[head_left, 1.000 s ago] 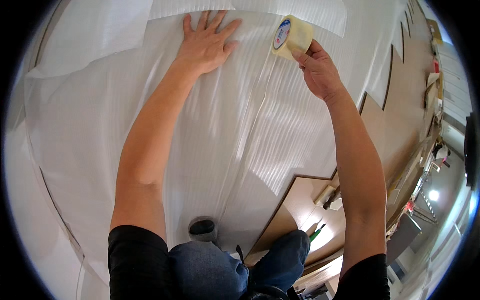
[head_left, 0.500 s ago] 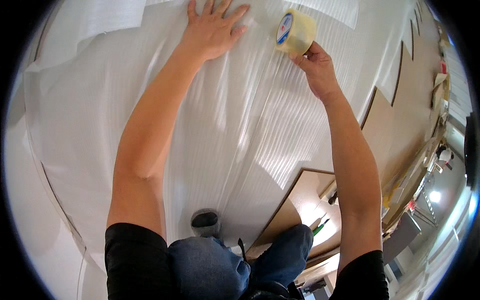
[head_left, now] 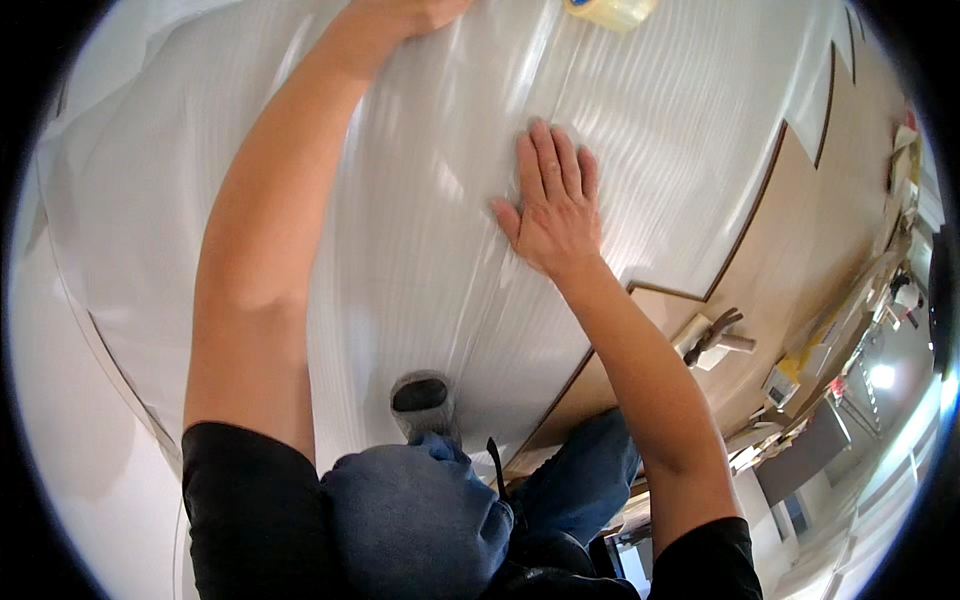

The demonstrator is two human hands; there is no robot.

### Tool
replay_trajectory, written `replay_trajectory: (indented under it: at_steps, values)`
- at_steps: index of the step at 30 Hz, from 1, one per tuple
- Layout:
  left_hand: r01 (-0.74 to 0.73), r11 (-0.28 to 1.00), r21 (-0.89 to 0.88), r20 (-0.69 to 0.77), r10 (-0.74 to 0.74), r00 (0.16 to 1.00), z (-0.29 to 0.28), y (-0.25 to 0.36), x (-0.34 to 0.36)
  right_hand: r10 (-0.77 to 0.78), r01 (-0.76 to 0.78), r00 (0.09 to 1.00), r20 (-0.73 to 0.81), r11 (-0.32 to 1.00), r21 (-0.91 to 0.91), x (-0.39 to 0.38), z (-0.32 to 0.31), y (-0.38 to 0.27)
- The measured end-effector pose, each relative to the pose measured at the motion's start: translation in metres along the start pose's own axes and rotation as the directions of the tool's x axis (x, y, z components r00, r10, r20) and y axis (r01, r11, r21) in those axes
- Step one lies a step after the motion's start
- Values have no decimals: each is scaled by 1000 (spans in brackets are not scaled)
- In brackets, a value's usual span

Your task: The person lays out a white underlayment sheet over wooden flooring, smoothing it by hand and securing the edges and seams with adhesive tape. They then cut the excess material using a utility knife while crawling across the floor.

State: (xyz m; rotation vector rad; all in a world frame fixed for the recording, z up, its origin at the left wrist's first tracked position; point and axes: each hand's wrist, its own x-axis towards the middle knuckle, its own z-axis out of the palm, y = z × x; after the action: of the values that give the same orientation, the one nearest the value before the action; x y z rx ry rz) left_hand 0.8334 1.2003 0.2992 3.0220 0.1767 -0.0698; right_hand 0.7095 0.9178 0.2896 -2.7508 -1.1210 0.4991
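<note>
My right hand (head_left: 555,205) lies flat on the white ribbed foam underlay (head_left: 400,250), fingers stretched out and thumb apart, over a seam between sheets. A roll of clear yellowish tape (head_left: 612,12) stands on the underlay beyond it, cut by the upper edge and out of that hand's hold. My left hand (head_left: 412,14) rests farther forward on the underlay. Its wrist, back and outstretched thumb show; the other fingers lie beyond the picture's edge.
Laid wood-look floor planks (head_left: 790,215) with a stepped edge border the underlay on the right. A hammer (head_left: 716,336) lies on them beside a pale block. Boxes and tools clutter the far right. A white wall (head_left: 90,440) stands at left.
My right hand has let go of the tape roll, come nearer and flattened on the underlay. The view has shifted, so the left hand and tape sit higher, partly cut off.
</note>
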Motion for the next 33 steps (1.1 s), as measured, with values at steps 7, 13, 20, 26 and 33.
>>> replay_trajectory:
  at_steps: [7, 13, 20, 26, 33]
  values:
    - [-220, 973, -76, -278, 191, 941, -20, 55, -124, -15, 16, 997, -70, 1000, 4, -4, 3, 2]
    - [-486, 767, -420, 372, 634, 679, 11, 144, -415, -8, 3, 998, -56, 997, -75, -10, 0, 7]
    - [-518, 809, -280, 273, 584, 764, 26, 126, -312, -12, 46, 954, -300, 993, 107, -72, -55, 22]
    - [-459, 888, -3, 174, 453, 874, 19, 121, -185, 482, -426, 789, -382, 876, 226, -340, -58, 129]
    - [-258, 961, 95, 379, 205, 903, -5, 152, -201, 990, -978, 102, 98, 82, 191, -631, 22, 194]
